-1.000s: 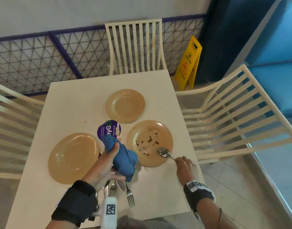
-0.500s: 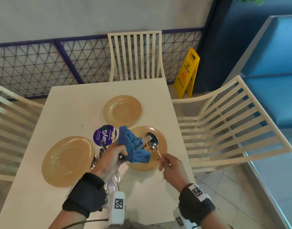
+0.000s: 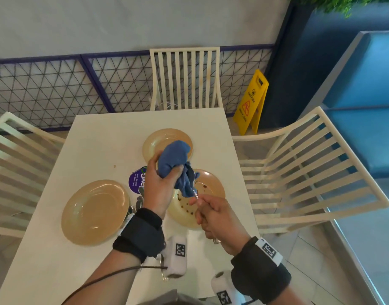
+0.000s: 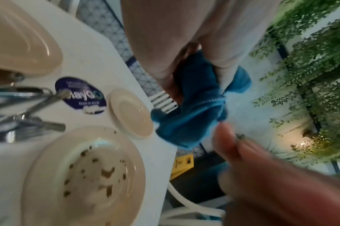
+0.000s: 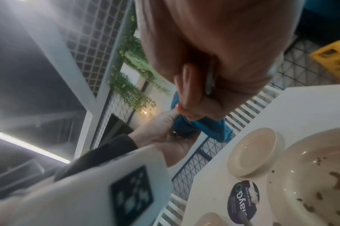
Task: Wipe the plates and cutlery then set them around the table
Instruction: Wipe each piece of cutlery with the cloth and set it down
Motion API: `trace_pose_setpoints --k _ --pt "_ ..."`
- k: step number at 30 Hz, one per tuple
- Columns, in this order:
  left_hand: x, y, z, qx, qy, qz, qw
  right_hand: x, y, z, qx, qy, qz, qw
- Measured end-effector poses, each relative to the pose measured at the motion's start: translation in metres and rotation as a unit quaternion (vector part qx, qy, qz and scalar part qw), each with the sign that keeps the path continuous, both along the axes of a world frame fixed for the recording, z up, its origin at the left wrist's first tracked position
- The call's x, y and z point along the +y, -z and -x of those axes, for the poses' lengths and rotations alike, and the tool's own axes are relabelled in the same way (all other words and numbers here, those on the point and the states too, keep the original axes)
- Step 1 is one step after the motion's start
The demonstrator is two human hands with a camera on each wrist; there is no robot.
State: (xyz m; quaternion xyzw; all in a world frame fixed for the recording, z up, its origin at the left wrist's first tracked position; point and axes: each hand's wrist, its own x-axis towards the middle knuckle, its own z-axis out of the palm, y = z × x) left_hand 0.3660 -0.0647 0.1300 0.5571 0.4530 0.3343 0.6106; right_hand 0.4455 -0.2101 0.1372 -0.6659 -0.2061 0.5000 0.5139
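Wiping: the blue cloth (image 3: pixel 175 160) is bunched round the bowl end of a spoon (image 3: pixel 195 194), held in the air above the worktop (image 3: pixel 96 137); only a short bare stretch of the handle shows between cloth and hand.
Left hand (image 3: pixel 159 188): raised, back of the hand toward the head camera, fingers curled round the cloth with the thumb (image 3: pixel 151 166) up along its left side.
Right hand (image 3: pixel 215 216): just below and right of the cloth, fingers closed on the spoon handle, the handle's end poking out under the palm.
Spoon bowl: wrapped inside the cloth, so I cannot tell how it is turned.
Dirty plate (image 3: pixel 208 188): directly under both hands, brown specks across its middle, largely covered by them.
Small plate (image 3: pixel 155 140): farther back, partly behind the cloth.
Large plate (image 3: pixel 94 211): on the left of the worktop, well apart from the hands.
Remaining cutlery (image 4: pixel 29 116): a loose pile between the large plate and the dirty plate, blurred in the left wrist view, probably forks and spoons.
Purple sticker (image 3: pixel 136 181): on the worktop, just left of the left hand.
Chairs: cream slatted chair (image 3: pixel 184 78) at the far edge, others at either side.
Yellow caution sign (image 3: pixel 250 102): on the floor beyond the far right corner.
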Motion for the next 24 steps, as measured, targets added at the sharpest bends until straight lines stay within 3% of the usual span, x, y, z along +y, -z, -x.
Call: trace_pose_setpoints --k 4,9,14,19,24 --pt "-0.022 0.011 0.002 0.005 0.044 0.083 0.996 0.008 0.0 0.002 0.042 0.009 0.001 0.999" --pt "0.003 -0.003 0.008 -0.008 -0.024 -0.003 1.0 0.006 0.001 0.016 0.074 -0.012 -0.006 0.997" --pt "-0.009 0.005 0.017 0.019 0.041 0.036 0.998 0.016 0.001 0.019 0.036 -0.027 0.036 0.998" --pt "0.008 -0.002 0.023 -0.009 -0.03 -0.004 1.0 0.028 -0.008 0.027 0.047 -0.033 0.012 0.998" --pt "0.007 0.013 0.037 0.036 0.04 0.058 0.997 0.045 0.002 0.037 0.062 -0.023 0.031 0.997"
